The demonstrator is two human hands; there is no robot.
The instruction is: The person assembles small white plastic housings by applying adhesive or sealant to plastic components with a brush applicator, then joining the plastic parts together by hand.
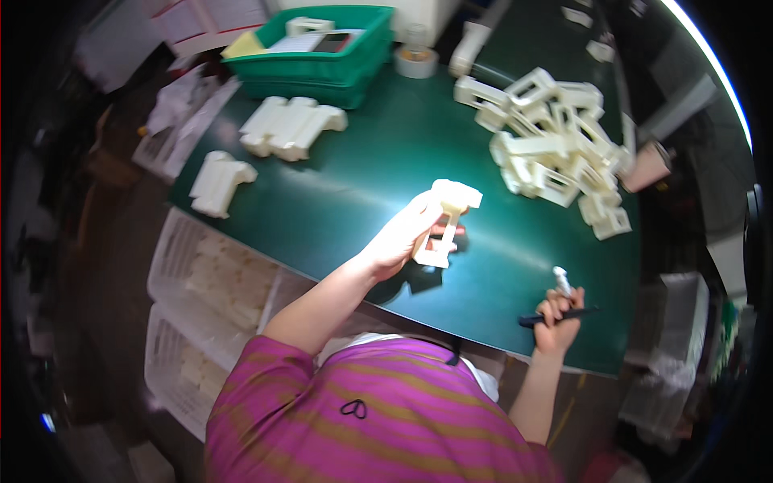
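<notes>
Starting at frame left: white crates [211, 274] of cream parts under the bench [386, 153] edge; stacked cream parts [219, 182] on the green top; green bin [326, 48] upper centre. Left hand [400, 239], centre frame, fingers wrapped around a cream plastic frame part [445, 219], held above the bench. Heap of like parts [560, 149] upper right. Right hand [557, 318], lower right, fingers closed on a dark pen-like tool [555, 316].

Bare green table [378, 161] lies open ahead of the left hand [398, 237] and between both hands. A heap of cream parts [560, 153] blocks the right, stacked parts [291, 126] the left, a green bin [326, 52] the far edge.
</notes>
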